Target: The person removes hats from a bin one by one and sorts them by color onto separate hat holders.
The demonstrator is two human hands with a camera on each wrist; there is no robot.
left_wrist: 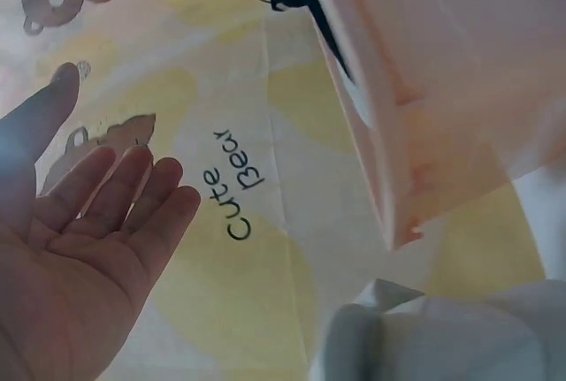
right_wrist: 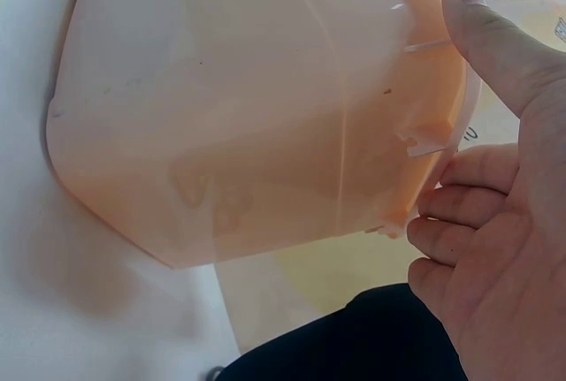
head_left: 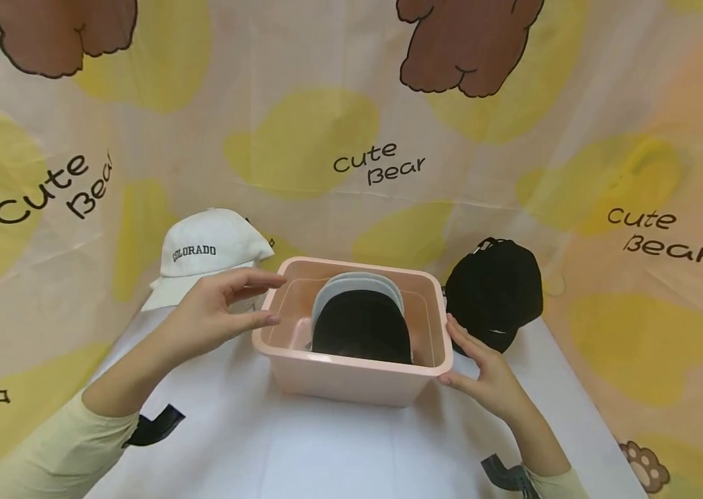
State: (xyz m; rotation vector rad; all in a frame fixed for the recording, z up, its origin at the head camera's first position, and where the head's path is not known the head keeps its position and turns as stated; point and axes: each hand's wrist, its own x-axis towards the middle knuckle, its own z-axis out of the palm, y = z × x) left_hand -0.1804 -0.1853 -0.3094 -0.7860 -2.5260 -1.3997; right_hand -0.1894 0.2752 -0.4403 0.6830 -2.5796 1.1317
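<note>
A pink plastic bin [head_left: 339,378] stands on the white table. Inside it, a black cap [head_left: 360,326] sits in front of light grey-blue cap brims [head_left: 360,278]. My left hand [head_left: 217,308] hovers by the bin's left rim, thumb and fingers spread apart with nothing between them; the left wrist view shows its empty palm [left_wrist: 97,257]. At the right end of the bin, my right hand [head_left: 482,371] touches the rim with extended fingers and thumb. The right wrist view shows that thumb [right_wrist: 495,45] right at the rim, with the fingers alongside.
A white cap lettered COLORADO [head_left: 211,246] rests left of the bin, behind my left hand. Another black cap [head_left: 495,291] lies to the right, close to my right hand. A patterned cloth [head_left: 301,138] hangs behind the table [head_left: 326,450].
</note>
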